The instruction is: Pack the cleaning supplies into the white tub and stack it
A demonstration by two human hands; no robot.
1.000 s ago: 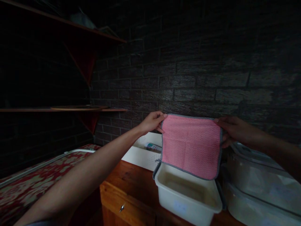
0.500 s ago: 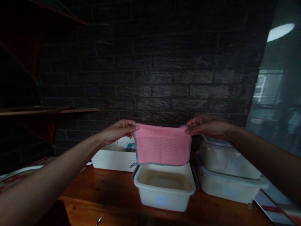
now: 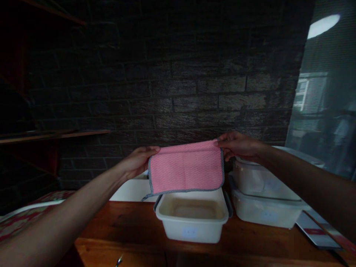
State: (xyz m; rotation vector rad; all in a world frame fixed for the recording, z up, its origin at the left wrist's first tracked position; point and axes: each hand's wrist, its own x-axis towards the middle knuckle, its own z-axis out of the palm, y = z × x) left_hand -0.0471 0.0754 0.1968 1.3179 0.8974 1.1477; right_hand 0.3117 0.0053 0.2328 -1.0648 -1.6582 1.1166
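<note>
A pink cleaning cloth (image 3: pixel 187 170) with a grey checked edge hangs stretched between my two hands, and a small loop dangles at its lower left corner. My left hand (image 3: pixel 140 159) pinches the upper left corner. At the upper right corner, slightly higher, my right hand (image 3: pixel 236 144) grips the cloth between thumb and fingers. Below the cloth stands an open white plastic bin (image 3: pixel 191 230) with grey side handles; the cloth's lower edge overlaps the bin's back rim in view. Whether they touch, I cannot tell.
The bin rests on a wooden cabinet top (image 3: pixel 122 218). A white basket (image 3: pixel 130 191) sits behind on the left, partly hidden. Stacked lidded bins (image 3: pixel 267 207) stand on the right, near a flat tablet-like object (image 3: pixel 317 231). A shelf (image 3: pixel 55 136) juts out from the left.
The cloth has tilted, its right corner now higher than its left. My left hand has moved a little left and turned its fingers. The camera view has shifted slightly.
</note>
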